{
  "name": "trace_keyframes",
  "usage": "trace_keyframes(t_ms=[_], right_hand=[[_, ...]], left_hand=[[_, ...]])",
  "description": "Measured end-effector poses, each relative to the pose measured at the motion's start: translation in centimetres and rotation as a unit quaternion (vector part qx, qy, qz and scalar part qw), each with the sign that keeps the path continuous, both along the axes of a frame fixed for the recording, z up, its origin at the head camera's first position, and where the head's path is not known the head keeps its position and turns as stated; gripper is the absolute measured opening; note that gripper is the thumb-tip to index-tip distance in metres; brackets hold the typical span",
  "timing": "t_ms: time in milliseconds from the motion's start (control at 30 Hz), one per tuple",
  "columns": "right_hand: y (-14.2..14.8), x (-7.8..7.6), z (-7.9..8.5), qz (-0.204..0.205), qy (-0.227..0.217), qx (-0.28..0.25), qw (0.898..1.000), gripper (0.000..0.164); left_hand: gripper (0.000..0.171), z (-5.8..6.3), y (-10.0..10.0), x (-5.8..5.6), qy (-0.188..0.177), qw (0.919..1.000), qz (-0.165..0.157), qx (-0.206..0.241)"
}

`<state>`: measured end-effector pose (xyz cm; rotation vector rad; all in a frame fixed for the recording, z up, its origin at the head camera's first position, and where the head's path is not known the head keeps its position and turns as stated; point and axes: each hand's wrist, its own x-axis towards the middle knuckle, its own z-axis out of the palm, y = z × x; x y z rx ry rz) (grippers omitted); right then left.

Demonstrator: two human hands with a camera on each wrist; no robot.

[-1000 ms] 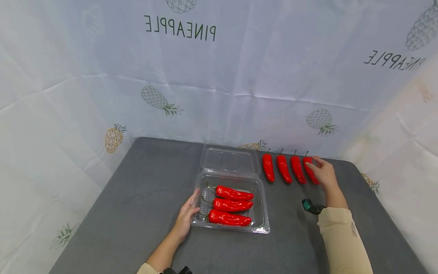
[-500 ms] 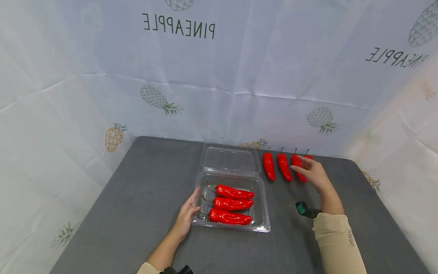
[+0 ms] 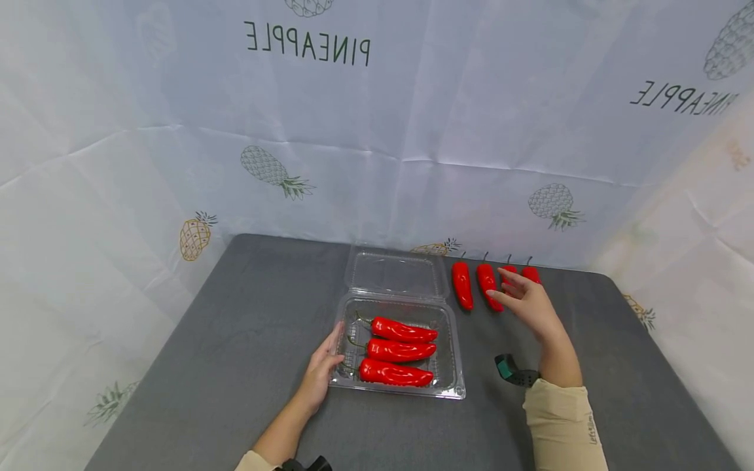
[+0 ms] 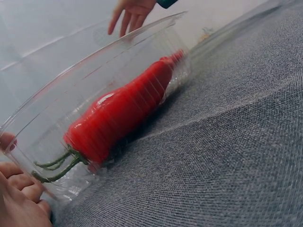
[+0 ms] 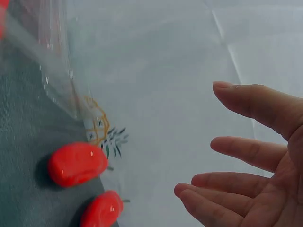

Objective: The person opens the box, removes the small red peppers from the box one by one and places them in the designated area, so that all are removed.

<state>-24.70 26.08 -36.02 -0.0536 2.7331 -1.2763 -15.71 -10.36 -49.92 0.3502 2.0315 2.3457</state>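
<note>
My left hand (image 3: pixel 315 379) grips the left side of a clear plastic clamshell box (image 3: pixel 457 356), thumb at its rim. Three red chili peppers (image 3: pixel 400 351) lie side by side in the box, stems to the left. In the left wrist view, a red pepper (image 4: pixel 118 113) shows through the box's wall. My right hand (image 3: pixel 533 311) is above the row of peppers at the back right, fingers spread and holding nothing. It overlaps the third pepper (image 3: pixel 508 278) and the edge of the second pepper (image 3: pixel 487 281). The right wrist view shows this hand (image 5: pixel 270 198) with fingers extended.
The box's open lid (image 3: pixel 397 273) lies back toward the curtain (image 3: pixel 377 111) printed with pineapples. Also in the row stand out the leftmost pepper (image 3: pixel 462 286) and the rightmost pepper (image 3: pixel 531 273). A dark grey cloth (image 3: pixel 247 327) covers the table.
My right hand has moved left along the row, from the rightmost pepper to over the third and second. The left hand and the box have stayed put.
</note>
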Motion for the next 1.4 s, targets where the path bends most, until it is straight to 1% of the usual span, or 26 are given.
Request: trace_keyframes(t_ms=[233, 500, 667, 900, 1067, 1267, 1400], right_hand=[[-1.1, 1.0, -0.2, -0.003, -0.006, -0.011, 1.0, 0.075], [-2.2, 2.5, -0.7, 0.007, 0.014, -0.028, 0.999, 0.071], [-3.1, 3.0, -0.8, 0.021, 0.018, -0.03, 0.999, 0.07], [-4.1, 3.8, -0.8, 0.053, 0.013, -0.048, 0.997, 0.07], [-5.5, 4.4, -0.8, 0.087, 0.017, -0.048, 0.995, 0.061], [-7.3, 5.2, -1.0, 0.12, 0.004, -0.067, 0.99, 0.061], [-8.4, 5.4, -1.5, 0.152, -0.005, -0.073, 0.986, 0.058]], left_hand=[[0.062, -0.1, 0.0, -0.1, 0.002, 1.0, -0.007, 0.006], [0.062, -0.1, -0.1, -0.1, 0.007, 0.9999, -0.005, 0.011], [0.062, -0.1, 0.0, -0.1, 0.009, 0.9998, -0.009, 0.015], [0.062, 0.1, 0.0, -0.1, 0.009, 0.9999, -0.006, 0.011], [0.062, 0.2, 0.0, 0.0, 0.006, 1.0, -0.004, -0.002], [0.062, 0.2, -0.1, 0.0, 0.008, 1.0, -0.001, 0.003], [0.062, 0.3, 0.0, 0.0, 0.008, 1.0, 0.0, 0.001]])
